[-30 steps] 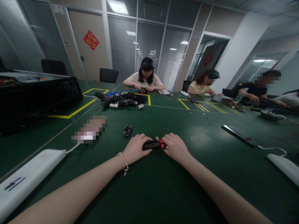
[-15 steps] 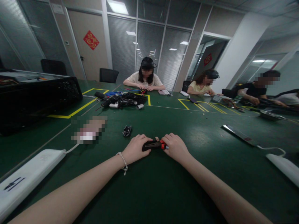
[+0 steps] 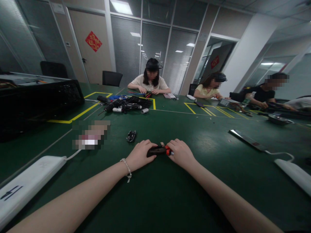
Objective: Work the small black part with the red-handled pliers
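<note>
My left hand (image 3: 139, 155) and my right hand (image 3: 181, 153) rest on the green table (image 3: 157, 194), close together. Between them lies a small black object with a red part (image 3: 159, 150). Both hands have their fingers curled round its ends: the left on the black end, the right by the red end. I cannot make out what the object is. A small black clip-like piece (image 3: 131, 136) lies on the table just beyond my left hand. A beaded bracelet circles my left wrist.
A white power bank (image 3: 26, 186) with a cable lies at the near left, another white device (image 3: 295, 173) with a cable at the right. A black case (image 3: 36, 100) stands far left. Tools and wires (image 3: 126, 105) lie ahead. Three people work across the table.
</note>
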The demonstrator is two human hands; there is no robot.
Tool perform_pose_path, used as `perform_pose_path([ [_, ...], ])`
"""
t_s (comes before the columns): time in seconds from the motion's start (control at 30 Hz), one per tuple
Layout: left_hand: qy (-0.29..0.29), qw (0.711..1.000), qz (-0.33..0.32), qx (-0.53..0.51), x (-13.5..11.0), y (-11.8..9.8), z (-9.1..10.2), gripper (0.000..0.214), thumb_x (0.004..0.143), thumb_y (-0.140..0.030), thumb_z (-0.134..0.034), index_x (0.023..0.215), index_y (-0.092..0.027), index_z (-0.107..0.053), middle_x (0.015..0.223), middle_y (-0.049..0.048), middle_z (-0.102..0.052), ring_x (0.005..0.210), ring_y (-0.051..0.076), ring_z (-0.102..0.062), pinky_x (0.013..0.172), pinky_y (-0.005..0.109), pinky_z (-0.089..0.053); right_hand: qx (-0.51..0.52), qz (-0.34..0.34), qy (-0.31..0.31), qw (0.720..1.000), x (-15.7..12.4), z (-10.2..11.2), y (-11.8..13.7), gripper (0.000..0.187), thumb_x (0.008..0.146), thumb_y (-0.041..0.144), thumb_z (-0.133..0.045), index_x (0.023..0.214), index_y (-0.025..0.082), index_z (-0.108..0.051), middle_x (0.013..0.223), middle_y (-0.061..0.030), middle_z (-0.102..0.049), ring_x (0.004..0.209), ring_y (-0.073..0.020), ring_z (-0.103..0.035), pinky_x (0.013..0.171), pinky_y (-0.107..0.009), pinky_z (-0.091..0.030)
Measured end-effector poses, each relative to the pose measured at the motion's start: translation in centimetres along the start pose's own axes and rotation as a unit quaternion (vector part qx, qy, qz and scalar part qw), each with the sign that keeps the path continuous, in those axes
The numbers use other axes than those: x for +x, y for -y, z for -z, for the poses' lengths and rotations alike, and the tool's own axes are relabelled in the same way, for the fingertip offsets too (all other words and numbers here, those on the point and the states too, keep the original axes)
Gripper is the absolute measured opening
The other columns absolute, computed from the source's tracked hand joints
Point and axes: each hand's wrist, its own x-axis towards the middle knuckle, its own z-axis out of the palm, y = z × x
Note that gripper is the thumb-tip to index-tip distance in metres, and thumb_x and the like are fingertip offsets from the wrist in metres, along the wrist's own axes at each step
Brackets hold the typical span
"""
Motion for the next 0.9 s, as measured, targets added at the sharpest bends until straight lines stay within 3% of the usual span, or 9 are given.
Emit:
perform_pose_path([
  [0.9, -0.006, 1.000, -0.002, 0.006, 0.00, 0.05, -0.09, 0.034, 0.074, -0.031, -0.057, 0.107, -0.025, -0.050, 0.096, 0.0006, -0.053, 0.088, 0.018, -0.050, 0.077, 0.032, -0.040, 0.000, 0.004, -0.008, 1.000, 0.01, 0.12, -0.08, 0.015, 0.070, 0.020, -0.054, 0.084, 0.016, -0.058, 0.084, -0.0053, -0.059, 0.075, -0.0165, -0.047, 0.065, -0.027, -0.034],
])
